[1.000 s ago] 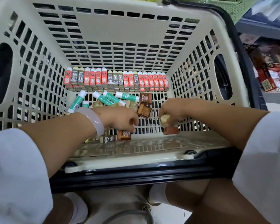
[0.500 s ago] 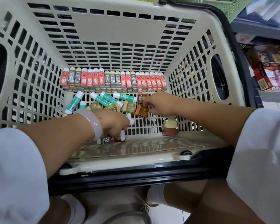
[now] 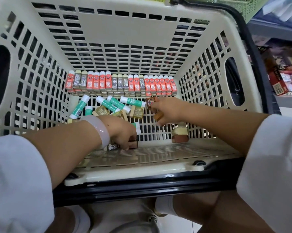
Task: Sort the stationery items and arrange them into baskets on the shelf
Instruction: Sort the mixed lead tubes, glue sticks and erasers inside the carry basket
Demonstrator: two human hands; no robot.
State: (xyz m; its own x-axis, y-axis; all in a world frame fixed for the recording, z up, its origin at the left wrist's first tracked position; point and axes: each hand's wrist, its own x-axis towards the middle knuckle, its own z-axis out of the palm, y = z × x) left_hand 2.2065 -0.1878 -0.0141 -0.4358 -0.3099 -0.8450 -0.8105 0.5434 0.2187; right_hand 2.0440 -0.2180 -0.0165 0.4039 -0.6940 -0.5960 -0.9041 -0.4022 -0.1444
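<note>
down in the basket (image 3: 41, 78), right hand (image 3: 167, 110) grasps brown erasers (image 3: 158, 116), left hand (image 3: 121, 132) pinches another; stand them flush beside the row (image 3: 120, 84)

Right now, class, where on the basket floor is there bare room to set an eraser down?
Bare floor lies between the left hand and the small stack by the right wall. Crowded: the loose pile and back row.
</note>
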